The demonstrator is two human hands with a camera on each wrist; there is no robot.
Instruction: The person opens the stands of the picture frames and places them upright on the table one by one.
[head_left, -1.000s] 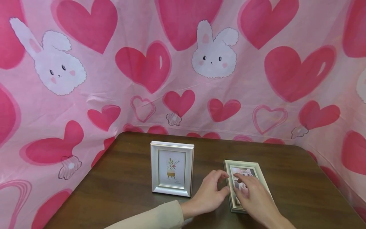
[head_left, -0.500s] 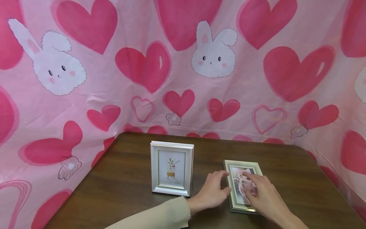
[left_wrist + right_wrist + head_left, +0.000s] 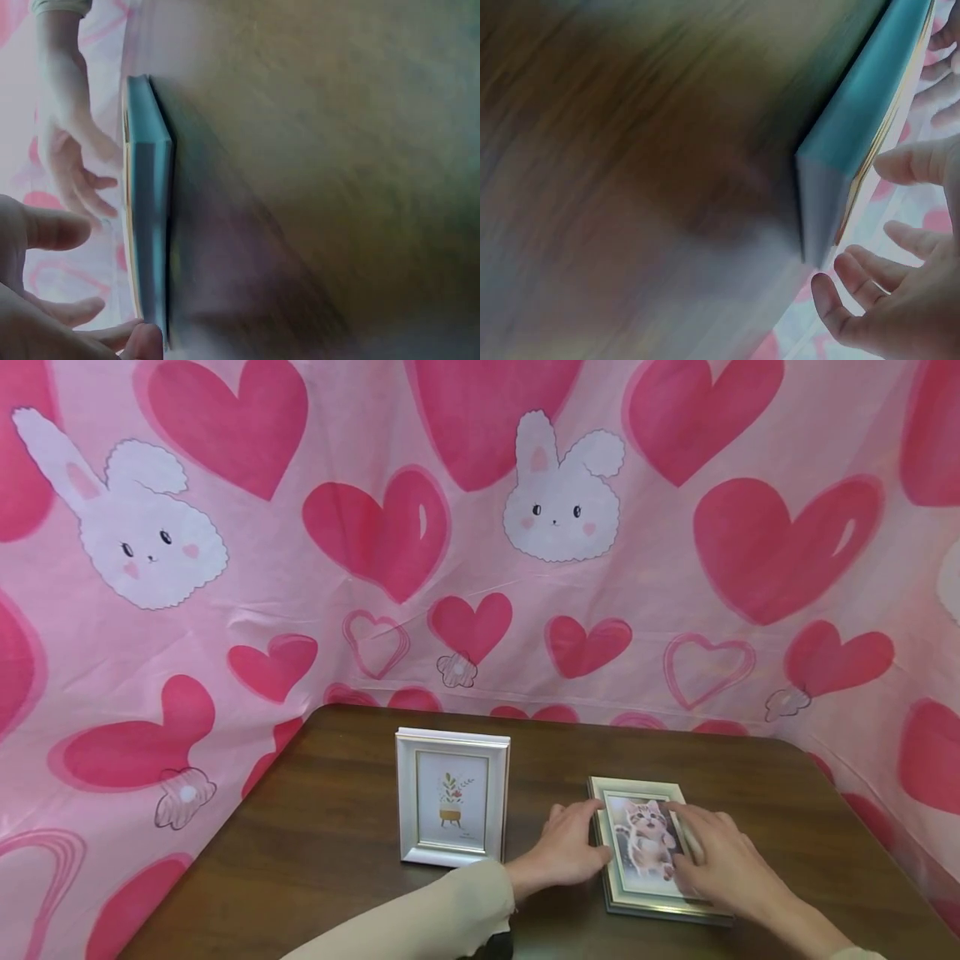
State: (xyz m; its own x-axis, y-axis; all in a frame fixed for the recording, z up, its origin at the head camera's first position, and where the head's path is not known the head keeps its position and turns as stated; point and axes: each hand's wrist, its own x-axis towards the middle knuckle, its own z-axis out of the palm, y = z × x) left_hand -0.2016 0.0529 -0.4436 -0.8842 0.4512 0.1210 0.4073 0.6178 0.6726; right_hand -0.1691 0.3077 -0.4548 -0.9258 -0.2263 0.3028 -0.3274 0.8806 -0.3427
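Observation:
A picture frame [image 3: 656, 906] with a pale, gold-lined border lies flat on the table, face up, showing a kitten photo [image 3: 645, 839]. My left hand [image 3: 562, 852] has its fingertips right at the frame's left edge; in the left wrist view the fingers are spread beside its greenish side [image 3: 150, 202]. Over the right edge is my right hand [image 3: 727, 864], its fingers loosely bent and apart. In the right wrist view, the right hand's fingers [image 3: 866, 277] are near one corner of the frame, not wrapped round it.
A second, silver-white picture frame [image 3: 406, 802] with a potted-plant print stands upright to the left of the hands. The brown wooden table [image 3: 322, 827] has rounded far corners. Behind it hangs a pink cloth [image 3: 645, 585] with hearts and rabbits.
My right hand has moved right, off the kitten photo to the frame's right edge. My left hand has come slightly closer to its left edge. The frames have stayed put.

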